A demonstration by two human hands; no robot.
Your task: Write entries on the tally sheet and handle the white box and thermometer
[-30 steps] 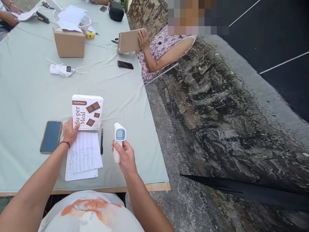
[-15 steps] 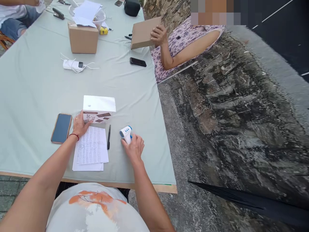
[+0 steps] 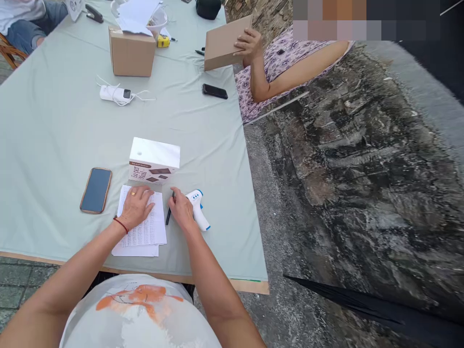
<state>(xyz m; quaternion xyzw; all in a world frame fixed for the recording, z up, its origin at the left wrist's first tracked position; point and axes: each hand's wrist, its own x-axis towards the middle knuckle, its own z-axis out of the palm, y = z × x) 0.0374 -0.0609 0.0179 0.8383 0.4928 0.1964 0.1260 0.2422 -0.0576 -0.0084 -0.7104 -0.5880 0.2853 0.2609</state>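
My left hand (image 3: pixel 137 207) lies flat on the printed sheets (image 3: pixel 145 234), its fingers stretched toward a white and brown box (image 3: pixel 154 159) marked "Super Meal". With my right hand (image 3: pixel 181 209) I pinch a black pen (image 3: pixel 167 216); its lower end rests near the table and my fingers partly cover the upper end. Just right of that hand, a white and blue infrared thermometer (image 3: pixel 198 209) lies on its side, untouched by the fingers. To the left of the sheets lies a smartphone (image 3: pixel 96 190) in a brown case.
Farther up the table (image 3: pixel 65 145) are a white device with cables (image 3: pixel 115 94), a cardboard box (image 3: pixel 132 53) under papers, a yellow tape measure (image 3: pixel 163 41) and a black phone (image 3: pixel 215 91). A seated person's hand (image 3: pixel 250 44) holds another cardboard box (image 3: pixel 223 44) at the right edge.
My left hand has left the box and moved down onto the sheets. My right hand has let go of the thermometer and shifted left to the pen.
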